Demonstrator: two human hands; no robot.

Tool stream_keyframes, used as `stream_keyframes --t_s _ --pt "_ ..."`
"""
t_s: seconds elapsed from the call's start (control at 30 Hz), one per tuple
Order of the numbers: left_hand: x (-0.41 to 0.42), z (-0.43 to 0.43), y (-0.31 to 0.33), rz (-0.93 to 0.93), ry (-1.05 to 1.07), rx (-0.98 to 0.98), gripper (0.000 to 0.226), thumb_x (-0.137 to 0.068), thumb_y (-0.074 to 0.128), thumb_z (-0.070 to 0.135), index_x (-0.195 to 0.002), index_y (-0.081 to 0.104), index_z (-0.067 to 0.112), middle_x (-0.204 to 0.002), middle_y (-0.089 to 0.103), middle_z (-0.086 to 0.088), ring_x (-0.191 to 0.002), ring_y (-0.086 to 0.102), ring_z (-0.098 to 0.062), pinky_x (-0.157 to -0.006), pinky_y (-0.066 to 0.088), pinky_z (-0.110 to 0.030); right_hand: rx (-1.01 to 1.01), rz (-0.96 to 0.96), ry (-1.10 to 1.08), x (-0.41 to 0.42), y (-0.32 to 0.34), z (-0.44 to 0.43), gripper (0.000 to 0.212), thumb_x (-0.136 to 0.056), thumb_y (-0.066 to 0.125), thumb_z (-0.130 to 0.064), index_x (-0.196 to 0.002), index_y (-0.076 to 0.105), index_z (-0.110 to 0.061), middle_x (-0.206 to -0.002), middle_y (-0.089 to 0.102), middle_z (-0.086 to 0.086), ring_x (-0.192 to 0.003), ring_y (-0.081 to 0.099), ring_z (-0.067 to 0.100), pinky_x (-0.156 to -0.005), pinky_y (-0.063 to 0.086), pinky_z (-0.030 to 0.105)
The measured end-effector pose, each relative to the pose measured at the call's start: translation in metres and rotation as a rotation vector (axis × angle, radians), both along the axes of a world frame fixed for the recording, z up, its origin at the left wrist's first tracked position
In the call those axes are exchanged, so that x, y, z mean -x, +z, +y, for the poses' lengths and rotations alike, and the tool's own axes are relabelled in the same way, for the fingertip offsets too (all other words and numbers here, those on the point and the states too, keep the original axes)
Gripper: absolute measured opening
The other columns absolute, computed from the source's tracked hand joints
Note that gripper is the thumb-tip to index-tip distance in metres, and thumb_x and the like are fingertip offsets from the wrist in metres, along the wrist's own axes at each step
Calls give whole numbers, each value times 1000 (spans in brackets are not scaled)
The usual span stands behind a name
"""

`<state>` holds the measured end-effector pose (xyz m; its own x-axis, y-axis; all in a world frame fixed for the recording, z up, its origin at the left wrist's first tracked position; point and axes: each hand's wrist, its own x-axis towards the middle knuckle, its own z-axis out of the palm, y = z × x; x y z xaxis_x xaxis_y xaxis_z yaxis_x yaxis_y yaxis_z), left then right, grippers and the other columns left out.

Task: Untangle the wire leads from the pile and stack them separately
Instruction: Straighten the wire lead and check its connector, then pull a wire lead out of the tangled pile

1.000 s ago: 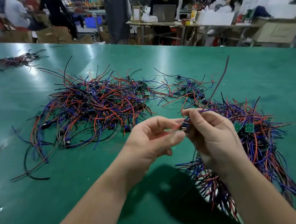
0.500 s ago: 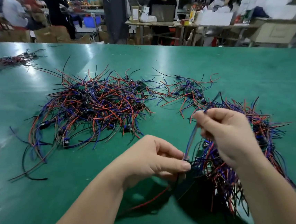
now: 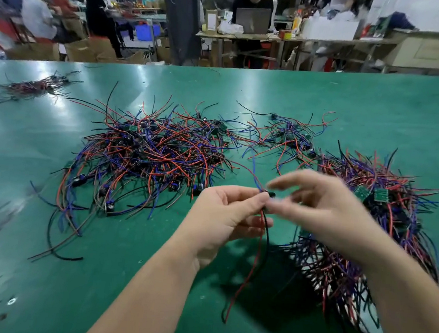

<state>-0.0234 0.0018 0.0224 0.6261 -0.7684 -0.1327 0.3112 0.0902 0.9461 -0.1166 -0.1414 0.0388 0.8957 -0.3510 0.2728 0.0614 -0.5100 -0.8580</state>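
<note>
Red and black lead [image 3: 261, 240] hangs pinched in the left hand [image 3: 224, 215] near centre, between pile [image 3: 147, 154] at left and stack [image 3: 386, 209] at right; the blurred right hand [image 3: 324, 211], back beside it, seems open, so stacking looks next.

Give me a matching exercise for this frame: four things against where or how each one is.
Things:
1 big pile
2 small bundle
3 held lead
4 right hand

States:
a motion-blurred
b hangs from the left hand's pinch
c far left on the table
d middle of the table

Pairs: 1-d; 2-c; 3-b; 4-a
</note>
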Motion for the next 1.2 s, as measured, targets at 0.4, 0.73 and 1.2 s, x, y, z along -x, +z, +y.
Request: stream_keyframes --t_s 0.4,0.73,1.2 --pt "-41 7 -28 -928 557 -550 15 -92 56 29 -98 71 30 -93 65 5 -89 54 -18 -83 40 -31 153 -293 -569 26 27 -27 18 -77 74 -28 -91 68 -37 -87 70 -7 -72 63 2 -75 52 19" --pt "-57 1 -60 -1130 290 -1124 43 -92 37 57 -133 44 44 -151 29 7 -137 19 -23 -111 1 -54 396 28 -630 22 22 -24 37 -82 69 -23 -118 64 -23 -107 44 1 -104 52 22 -91 35 27" --pt "-14 -2 -5 -384 363 290 43 -74 67 10 -113 57 27 -84 72 8 -82 65 -4 -75 50 -17 -417 56 -115 -1 3 11 17 -91 57 -7 -84 71 -13 -75 73 6 -60 64 11 -53 44 17"
